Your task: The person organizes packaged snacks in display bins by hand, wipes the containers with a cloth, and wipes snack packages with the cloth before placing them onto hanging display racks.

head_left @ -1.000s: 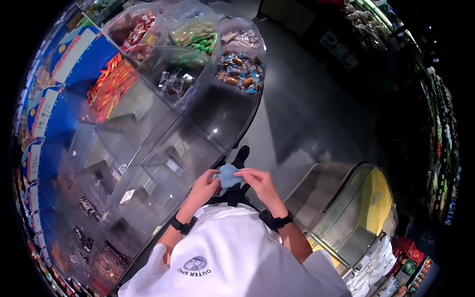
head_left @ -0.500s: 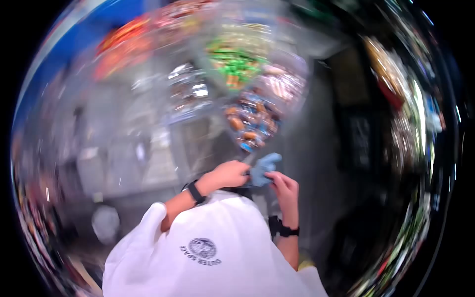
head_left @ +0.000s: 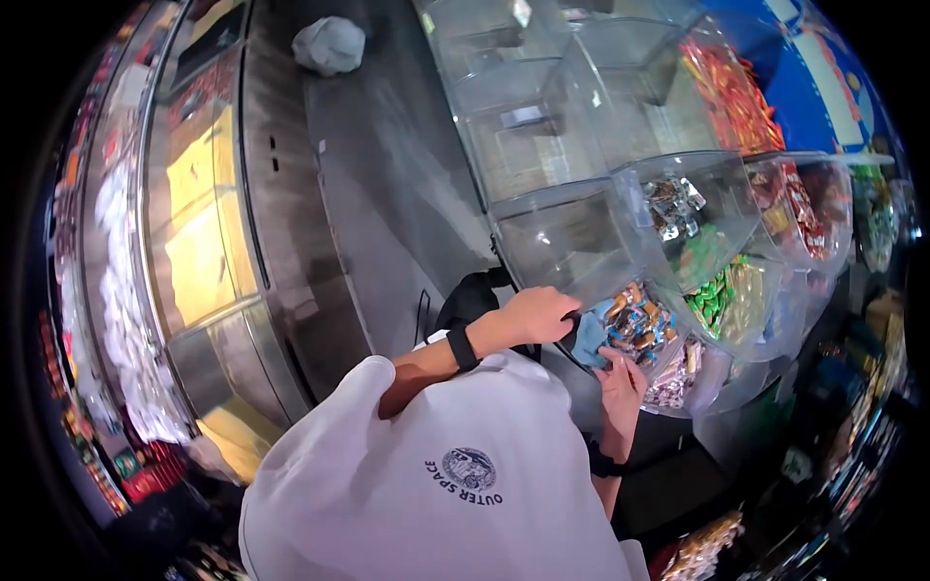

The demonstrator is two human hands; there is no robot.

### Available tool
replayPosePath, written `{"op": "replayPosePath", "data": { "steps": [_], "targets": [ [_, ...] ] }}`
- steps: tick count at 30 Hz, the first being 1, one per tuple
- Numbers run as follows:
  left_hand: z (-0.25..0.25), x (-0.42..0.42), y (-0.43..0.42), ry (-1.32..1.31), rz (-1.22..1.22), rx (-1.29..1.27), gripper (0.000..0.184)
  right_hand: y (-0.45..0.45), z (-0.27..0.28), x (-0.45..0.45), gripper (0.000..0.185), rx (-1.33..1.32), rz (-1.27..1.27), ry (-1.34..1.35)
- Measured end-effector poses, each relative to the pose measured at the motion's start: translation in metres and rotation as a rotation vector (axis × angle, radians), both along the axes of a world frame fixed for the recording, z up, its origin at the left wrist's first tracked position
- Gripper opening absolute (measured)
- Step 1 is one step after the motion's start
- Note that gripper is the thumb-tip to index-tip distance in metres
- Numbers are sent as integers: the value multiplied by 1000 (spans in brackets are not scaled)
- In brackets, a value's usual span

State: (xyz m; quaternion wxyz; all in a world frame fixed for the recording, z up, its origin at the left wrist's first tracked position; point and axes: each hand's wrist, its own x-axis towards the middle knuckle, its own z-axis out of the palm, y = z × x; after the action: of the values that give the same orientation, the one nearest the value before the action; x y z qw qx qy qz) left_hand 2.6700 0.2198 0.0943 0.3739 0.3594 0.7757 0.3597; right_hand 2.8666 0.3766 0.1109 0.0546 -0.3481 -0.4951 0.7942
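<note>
A crumpled light blue cloth (head_left: pixel 590 339) is between my hands, close to the edge of a clear candy bin. My right hand (head_left: pixel 622 380) pinches its lower edge between thumb and fingers. My left hand (head_left: pixel 541 316) is closed, its fingertips at the cloth's left side; a dark bit shows there, and what the fingers hold is hidden. Just beyond the cloth lie wrapped brown and blue candies (head_left: pixel 641 324) in their bin. Pink and white wrapped candies (head_left: pixel 675 376) fill the bin beside them, near my right hand.
Clear plastic bins (head_left: pixel 552 247) rise in tiers on the right, with green-wrapped candies (head_left: pixel 712 302), silvery packets (head_left: pixel 673 205) and red-orange sweets (head_left: pixel 733 97). A metal-framed display (head_left: pixel 276 194) runs along the left. A whitish bag (head_left: pixel 329 45) rests on the grey floor. Packed shelves (head_left: pixel 116 290) stand farther left.
My view has swung leftward and sharpened, so the bins now appear on the right and the left display shows. Both hands stay at the light blue cloth, which is now against the candy bin.
</note>
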Motion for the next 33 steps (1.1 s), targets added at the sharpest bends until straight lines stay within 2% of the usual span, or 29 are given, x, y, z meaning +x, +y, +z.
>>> {"op": "replayPosePath", "data": {
  "steps": [5,8,10,19,21,22,24,26,28,30,33],
  "targets": [
    [-4,44,-39,69,55,2,16,-16,-10,6,28,-19,180,-31],
    [0,54,-57,114,124,-6,16,-32,0,2,28,37,258,-78],
    [2,56,-66,136,152,-20,16,-40,6,-4,28,-15,292,-33],
    [18,50,-88,253,203,-83,15,-50,-24,-23,27,-106,271,-13],
    [15,49,-99,246,340,-3,17,-60,-33,-41,28,-113,295,14],
    [16,49,-107,247,334,-20,17,-71,-38,-47,28,-119,303,31],
    [21,41,-124,324,564,105,18,-86,-38,-64,28,-72,278,-19],
    [18,28,-144,371,610,147,16,-97,-25,-91,26,177,468,-128],
    [14,11,-166,309,792,55,13,-122,-20,-118,26,212,422,-88],
    [5,-7,-188,308,823,37,12,-147,-24,-147,26,211,344,26],
    [-1,-54,-221,324,879,23,11,-184,-27,-204,22,420,438,92]
  ]
}}
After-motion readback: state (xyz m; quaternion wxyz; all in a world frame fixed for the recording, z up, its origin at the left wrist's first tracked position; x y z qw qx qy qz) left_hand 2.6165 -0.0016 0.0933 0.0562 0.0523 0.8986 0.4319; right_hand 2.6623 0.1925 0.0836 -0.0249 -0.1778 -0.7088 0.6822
